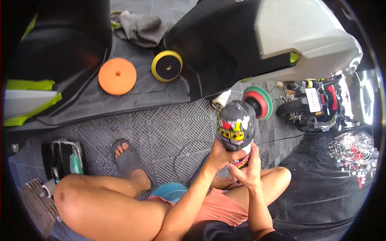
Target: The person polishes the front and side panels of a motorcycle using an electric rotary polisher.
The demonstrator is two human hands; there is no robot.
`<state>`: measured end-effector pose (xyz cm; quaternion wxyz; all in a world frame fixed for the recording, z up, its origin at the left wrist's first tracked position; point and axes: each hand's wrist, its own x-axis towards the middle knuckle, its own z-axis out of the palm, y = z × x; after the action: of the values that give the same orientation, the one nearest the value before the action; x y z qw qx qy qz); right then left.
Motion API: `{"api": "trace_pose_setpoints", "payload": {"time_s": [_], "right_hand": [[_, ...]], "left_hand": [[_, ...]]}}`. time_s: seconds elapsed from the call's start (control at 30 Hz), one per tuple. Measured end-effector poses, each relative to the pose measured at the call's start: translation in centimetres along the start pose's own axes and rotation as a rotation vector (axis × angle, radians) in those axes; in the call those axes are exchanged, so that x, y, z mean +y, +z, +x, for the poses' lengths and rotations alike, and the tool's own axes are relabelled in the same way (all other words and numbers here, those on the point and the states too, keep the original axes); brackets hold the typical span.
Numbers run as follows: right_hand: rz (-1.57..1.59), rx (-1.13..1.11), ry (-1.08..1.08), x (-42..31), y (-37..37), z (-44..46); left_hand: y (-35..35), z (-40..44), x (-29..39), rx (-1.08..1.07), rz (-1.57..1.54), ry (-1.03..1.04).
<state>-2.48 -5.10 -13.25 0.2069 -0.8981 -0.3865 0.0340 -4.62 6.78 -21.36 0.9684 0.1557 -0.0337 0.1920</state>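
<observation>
A dark power polisher [237, 122] with bright stickers is held upright in front of me, its green and red pad [259, 103] facing right. My left hand [225, 154] is wrapped round it just below the stickered head. Lower on the body, my right hand [249, 168] has its fingers closed round it too. On the scooter's black floorboard [140, 90] lie an orange foam pad [117, 76] and a yellow-rimmed pad [167, 66] with a black face.
A grey cloth [142, 30] rests behind the pads. Below the scooter's white panel [297, 28], a white bottle [222, 98] is partly hidden. Another motorbike [313, 104] stands right, near black sheeting [321, 180]. A black box [62, 158] sits left of my sandalled foot [130, 160].
</observation>
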Motion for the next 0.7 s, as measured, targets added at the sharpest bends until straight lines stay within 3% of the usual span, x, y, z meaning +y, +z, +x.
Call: {"api": "trace_pose_setpoints", "payload": {"time_s": [0.1,0.2,0.4,0.7], "right_hand": [[0.063,0.031,-0.056,1.9,-0.2,-0.7],[0.422,0.018,0.099,4.2,1.2,-1.2],[0.727,0.033,0.195,7.0,3.6,-1.7],[1.305,-0.087,0.181,9.4,5.0,0.0]], "left_hand": [[1.5,-0.4,-1.0,0.008,0.231,0.139],[1.3,-1.0,-3.7,0.055,0.435,0.187],[1.5,-1.1,-5.2,0.157,0.718,0.255],[2.7,0.1,-5.2,0.148,1.007,0.196]]}}
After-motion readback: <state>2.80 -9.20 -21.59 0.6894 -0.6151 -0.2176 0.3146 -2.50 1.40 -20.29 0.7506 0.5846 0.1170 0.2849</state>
